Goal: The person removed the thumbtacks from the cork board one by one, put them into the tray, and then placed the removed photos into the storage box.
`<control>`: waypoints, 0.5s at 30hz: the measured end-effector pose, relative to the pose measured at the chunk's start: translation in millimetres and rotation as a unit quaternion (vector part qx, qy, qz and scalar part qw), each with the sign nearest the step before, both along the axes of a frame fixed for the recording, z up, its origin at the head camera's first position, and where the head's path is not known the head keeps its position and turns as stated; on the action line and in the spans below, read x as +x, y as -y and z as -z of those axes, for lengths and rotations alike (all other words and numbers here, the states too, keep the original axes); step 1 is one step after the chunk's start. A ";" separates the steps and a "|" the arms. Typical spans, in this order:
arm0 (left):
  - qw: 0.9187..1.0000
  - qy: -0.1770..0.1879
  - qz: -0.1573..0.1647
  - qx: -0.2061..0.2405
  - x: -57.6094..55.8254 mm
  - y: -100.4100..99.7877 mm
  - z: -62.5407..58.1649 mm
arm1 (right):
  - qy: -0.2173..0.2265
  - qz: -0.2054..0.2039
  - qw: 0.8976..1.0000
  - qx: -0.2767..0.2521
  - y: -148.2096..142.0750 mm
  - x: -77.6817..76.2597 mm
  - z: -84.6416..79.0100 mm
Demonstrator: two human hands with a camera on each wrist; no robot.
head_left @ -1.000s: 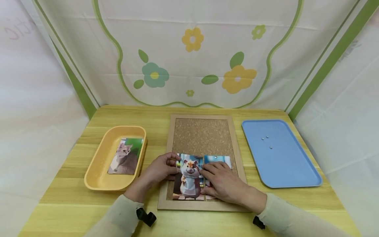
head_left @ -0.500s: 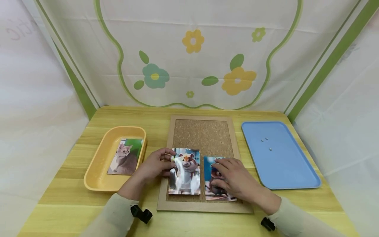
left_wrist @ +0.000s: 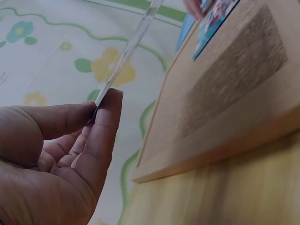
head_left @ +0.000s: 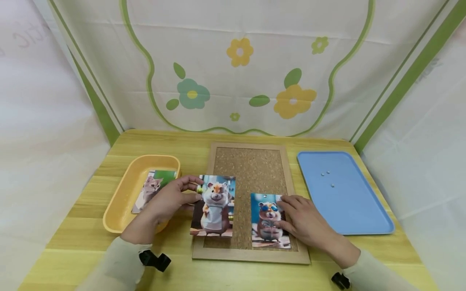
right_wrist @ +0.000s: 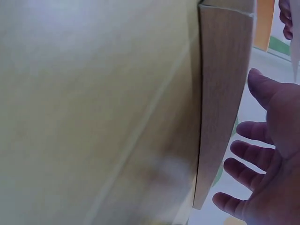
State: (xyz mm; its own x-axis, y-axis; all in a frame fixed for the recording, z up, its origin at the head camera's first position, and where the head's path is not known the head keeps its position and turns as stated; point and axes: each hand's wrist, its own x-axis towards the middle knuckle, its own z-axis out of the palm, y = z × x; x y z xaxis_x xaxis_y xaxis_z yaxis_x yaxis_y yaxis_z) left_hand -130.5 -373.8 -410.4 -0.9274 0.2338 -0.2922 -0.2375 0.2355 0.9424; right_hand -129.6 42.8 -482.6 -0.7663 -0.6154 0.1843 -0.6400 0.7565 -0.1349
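Hamster photo (head_left: 214, 208), showing the animal in a white apron, is held above the left side of a wood-framed corkboard (head_left: 251, 171), pinched along its upper left edge between the thumb and fingers of a person's left hand (head_left: 171, 202). The right hand (head_left: 306, 220), its fingers loosely spread and gripping nothing, is at the right edge of a sunglasses hamster photo (head_left: 267, 234); whether the fingertips touch that print cannot be told. The second photo lies on the near right part of the cork, a small silver pin (head_left: 265, 196) at its top. Black bands (head_left: 154, 260) sit at the cuffs of both pale sleeves. Toward the left edge of the wood-grain table (head_left: 247, 279), a yellow tub (head_left: 115, 210) holds a cat photo (head_left: 153, 182), partly hidden by the left arm. Toward the table's right edge, a blue tray (head_left: 358, 206) bears three silver studs (head_left: 332, 186). Beyond the far edge hangs a flower-printed white curtain (head_left: 211, 28).
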 end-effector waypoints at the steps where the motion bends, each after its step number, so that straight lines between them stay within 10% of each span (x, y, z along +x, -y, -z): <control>1: 1.000 -0.001 0.001 -0.005 0.5 3.3 -2.7 | 0.005 0.003 1.000 0.002 -0.4 0.4 0.7; 15: 0.999 -0.035 0.006 -0.012 0.5 67.2 -34.4 | 0.008 0.001 1.000 -0.005 -1.6 1.6 5.8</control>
State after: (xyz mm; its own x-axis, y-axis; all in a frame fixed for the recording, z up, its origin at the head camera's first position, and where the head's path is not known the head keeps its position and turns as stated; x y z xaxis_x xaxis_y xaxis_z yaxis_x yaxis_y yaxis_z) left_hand -130.0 -441.0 -376.0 -0.9430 0.2391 -0.2316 -0.1672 0.2614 0.9506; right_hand -128.0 44.5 -488.3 -0.7704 -0.6120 0.1787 -0.6362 0.7565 -0.1518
